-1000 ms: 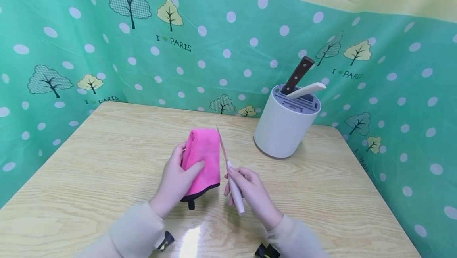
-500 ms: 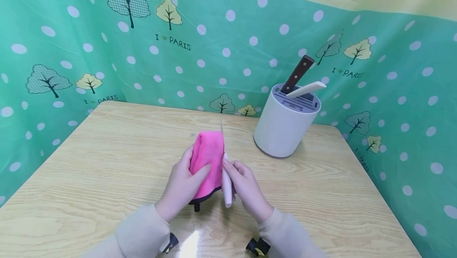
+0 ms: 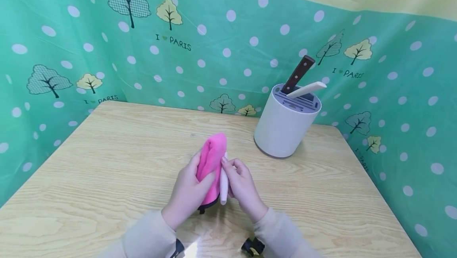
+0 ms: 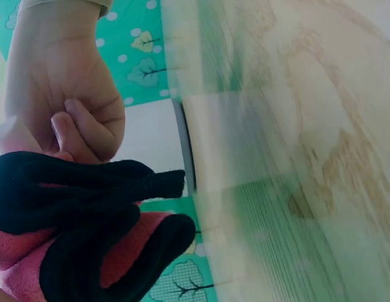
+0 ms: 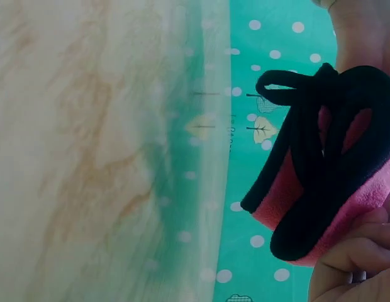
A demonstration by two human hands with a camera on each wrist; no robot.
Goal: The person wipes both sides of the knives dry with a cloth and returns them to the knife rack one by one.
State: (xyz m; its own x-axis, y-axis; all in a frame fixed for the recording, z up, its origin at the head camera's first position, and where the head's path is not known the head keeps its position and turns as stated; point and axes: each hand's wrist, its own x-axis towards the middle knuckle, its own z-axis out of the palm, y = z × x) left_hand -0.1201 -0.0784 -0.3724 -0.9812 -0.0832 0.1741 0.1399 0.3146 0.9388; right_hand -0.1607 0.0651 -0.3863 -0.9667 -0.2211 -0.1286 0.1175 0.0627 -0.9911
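A folded pink towel (image 3: 213, 158) with black edging is held in my left hand (image 3: 189, 192), the thumb lying across its near face. My right hand (image 3: 244, 186) grips a knife by its white handle (image 3: 223, 186), right against the towel's right side. The towel hides the blade in the head view. From the left wrist, the handle's butt (image 4: 16, 135) shows beside the right hand's curled fingers, above the towel's black edging (image 4: 88, 201). The right wrist view shows the towel's folds and hanging loop (image 5: 280, 87), with right-hand fingers (image 5: 362, 261) below.
A white knife block (image 3: 283, 127) stands at the table's back right. In its slotted top sit a brown-handled knife (image 3: 298, 74) and a white-handled one (image 3: 307, 90). Behind the wooden table (image 3: 107, 151) hangs a green dotted curtain (image 3: 200, 71).
Both hands have come closer together. The left hand has moved right with the towel, which now covers the blade and is turned narrower. The right hand has shifted slightly left with the knife.
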